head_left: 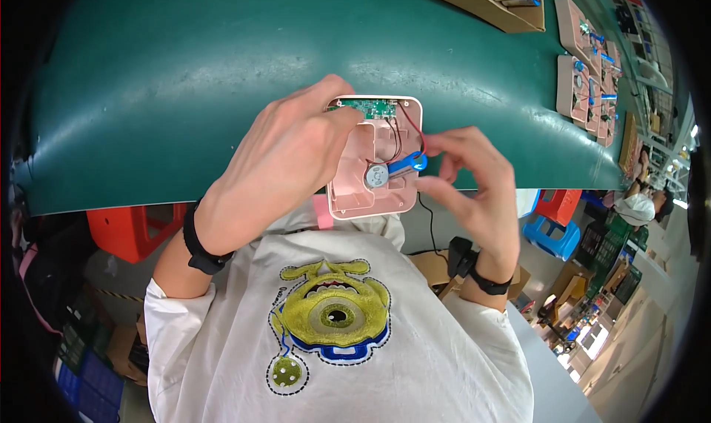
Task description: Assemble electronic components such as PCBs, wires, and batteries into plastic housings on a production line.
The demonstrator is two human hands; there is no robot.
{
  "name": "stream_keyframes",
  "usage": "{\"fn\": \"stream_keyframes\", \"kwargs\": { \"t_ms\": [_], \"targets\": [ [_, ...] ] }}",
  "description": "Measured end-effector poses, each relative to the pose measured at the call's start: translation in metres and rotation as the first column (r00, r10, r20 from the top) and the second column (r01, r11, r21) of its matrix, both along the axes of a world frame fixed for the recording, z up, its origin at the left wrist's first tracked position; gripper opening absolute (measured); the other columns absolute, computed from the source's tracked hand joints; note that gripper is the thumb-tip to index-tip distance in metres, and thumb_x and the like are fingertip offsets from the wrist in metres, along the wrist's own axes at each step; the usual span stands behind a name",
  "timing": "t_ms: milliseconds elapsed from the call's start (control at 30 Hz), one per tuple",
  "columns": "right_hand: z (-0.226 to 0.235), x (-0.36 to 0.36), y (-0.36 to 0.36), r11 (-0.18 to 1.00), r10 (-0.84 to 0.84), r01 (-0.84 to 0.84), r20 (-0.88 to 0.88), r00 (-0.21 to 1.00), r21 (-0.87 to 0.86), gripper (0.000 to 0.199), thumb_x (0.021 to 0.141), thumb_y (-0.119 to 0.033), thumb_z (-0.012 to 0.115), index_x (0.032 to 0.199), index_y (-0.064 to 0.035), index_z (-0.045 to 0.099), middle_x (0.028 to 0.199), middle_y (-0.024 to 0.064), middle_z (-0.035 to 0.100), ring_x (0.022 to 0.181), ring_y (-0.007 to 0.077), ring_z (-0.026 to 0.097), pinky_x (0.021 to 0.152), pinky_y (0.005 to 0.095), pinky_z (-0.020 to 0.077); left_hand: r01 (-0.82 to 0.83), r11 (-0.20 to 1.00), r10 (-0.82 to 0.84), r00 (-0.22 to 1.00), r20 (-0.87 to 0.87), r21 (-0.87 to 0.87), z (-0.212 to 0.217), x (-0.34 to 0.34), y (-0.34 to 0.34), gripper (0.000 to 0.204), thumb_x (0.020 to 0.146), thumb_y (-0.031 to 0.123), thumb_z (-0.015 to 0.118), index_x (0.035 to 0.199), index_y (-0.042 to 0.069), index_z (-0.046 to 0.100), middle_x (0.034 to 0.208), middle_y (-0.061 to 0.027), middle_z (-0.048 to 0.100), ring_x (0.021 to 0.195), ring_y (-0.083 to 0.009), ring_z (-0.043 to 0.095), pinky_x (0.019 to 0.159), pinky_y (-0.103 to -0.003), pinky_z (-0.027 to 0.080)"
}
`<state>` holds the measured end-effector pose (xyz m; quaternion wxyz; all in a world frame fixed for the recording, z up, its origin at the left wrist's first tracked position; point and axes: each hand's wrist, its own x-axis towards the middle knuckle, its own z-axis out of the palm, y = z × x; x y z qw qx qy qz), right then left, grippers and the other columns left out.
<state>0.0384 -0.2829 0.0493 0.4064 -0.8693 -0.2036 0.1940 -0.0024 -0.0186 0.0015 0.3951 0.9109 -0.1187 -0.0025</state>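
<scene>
A pink plastic housing (346, 193), a shallow rectangular shell with a pale rim, is held tilted at the table's near edge. My left hand (285, 153) grips its upper left side, the fingertips over the green circuit board (380, 109) and hiding part of it. Inside sits a round silver motor (376, 176), with a blue cylindrical battery (404, 165) slanting beside it toward the right wall. Red and dark wires (413, 119) run down from the board. At the right rim, my right hand (474, 179) has thumb and forefinger apart, either side of the battery's outer end.
A cardboard box (511, 17) of blue batteries stands at the far edge of the green table (222, 60). Several similar pink housings (574, 90) lie at the right. Below the table are a red stool (133, 230) and a blue stool (552, 236). Another person (637, 207) is far right.
</scene>
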Motion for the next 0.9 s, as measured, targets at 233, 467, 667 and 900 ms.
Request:
{"fn": "stream_keyframes", "kwargs": {
  "t_ms": [233, 467, 667, 900],
  "targets": [
    [-0.021, -0.015, 0.017, 0.995, -0.056, 0.041, 0.182, 0.982, 0.086, 0.038, 0.082, 0.001, 0.091, 0.116, 0.0041, 0.075, 0.108, 0.0079, 0.074, 0.081, 0.0109, 0.065, 0.071, 0.0280, 0.0532, -0.025, 0.997, 0.023, 0.999, -0.036, -0.073, 0.003, 0.002, -0.001, 0.014, 0.094, -0.001, 0.075, 0.107, -0.004, 0.078, 0.120, -0.0137, 0.072, 0.081, -0.0316, 0.073, 0.074, -0.041, 0.058],
    [-0.013, -0.021, 0.023, 0.918, -0.355, 0.355, -0.037, 0.934, 0.175, 0.036, 0.088, 0.000, 0.090, 0.119, 0.0032, 0.071, 0.099, 0.0068, 0.076, 0.084, 0.0095, 0.069, 0.075, 0.0254, 0.0579, -0.020, 0.999, 0.017, 0.997, -0.070, -0.046, 0.003, 0.002, 0.001, 0.014, 0.095, 0.000, 0.075, 0.108, -0.004, 0.079, 0.118, -0.0128, 0.072, 0.080, -0.0305, 0.072, 0.072, -0.039, 0.057],
    [-0.013, -0.026, 0.032, 0.958, -0.286, 0.286, 0.214, 0.934, 0.031, 0.031, 0.089, 0.001, 0.088, 0.116, 0.0021, 0.073, 0.095, 0.0074, 0.076, 0.080, 0.0095, 0.070, 0.066, 0.0245, 0.0562, 0.002, 1.000, -0.003, 0.999, -0.043, -0.021, 0.001, 0.003, 0.001, 0.014, 0.096, 0.001, 0.074, 0.108, -0.004, 0.079, 0.114, -0.0121, 0.071, 0.077, -0.0303, 0.070, 0.071, -0.040, 0.055],
    [-0.020, -0.024, 0.043, 0.961, -0.040, 0.184, 0.557, 0.829, -0.205, 0.027, 0.085, -0.001, 0.086, 0.110, -0.0025, 0.078, 0.090, 0.0109, 0.066, 0.067, 0.0207, 0.066, 0.057, 0.0327, 0.0527, -0.025, 0.997, 0.022, 0.999, -0.045, -0.068, 0.000, 0.000, -0.001, 0.014, 0.096, 0.000, 0.074, 0.108, -0.004, 0.079, 0.112, -0.0128, 0.070, 0.076, -0.0321, 0.069, 0.070, -0.041, 0.055]
  ]
}}
